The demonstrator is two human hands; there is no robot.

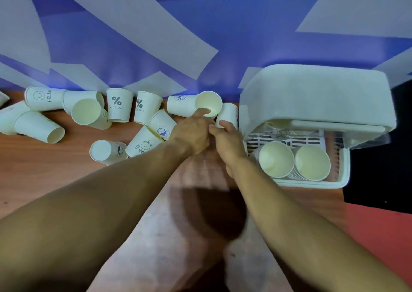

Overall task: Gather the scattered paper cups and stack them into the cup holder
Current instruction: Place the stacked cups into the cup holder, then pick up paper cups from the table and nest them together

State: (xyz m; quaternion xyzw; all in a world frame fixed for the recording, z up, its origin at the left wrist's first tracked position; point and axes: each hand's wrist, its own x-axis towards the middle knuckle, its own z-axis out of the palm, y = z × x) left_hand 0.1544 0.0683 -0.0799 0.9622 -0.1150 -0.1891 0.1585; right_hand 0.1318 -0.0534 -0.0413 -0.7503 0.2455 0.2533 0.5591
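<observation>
While the right hand (227, 142) curls its fingers round the near end of a plain paper cup (228, 113), the left hand (191, 133), touching it at the thumb side, stretches its forefinger into the mouth of a blue-logo cup (181, 108) lying on its side; whether the thumb pinches that rim is hidden. Both cups rest at the far edge of the wooden table (44, 175), just left of the white cup holder (312, 95), whose lid stands raised over a tray with two stacks of cups (276, 160), mouths facing the camera. More scattered cups (118, 104) lie further left, several tipped on their sides.
</observation>
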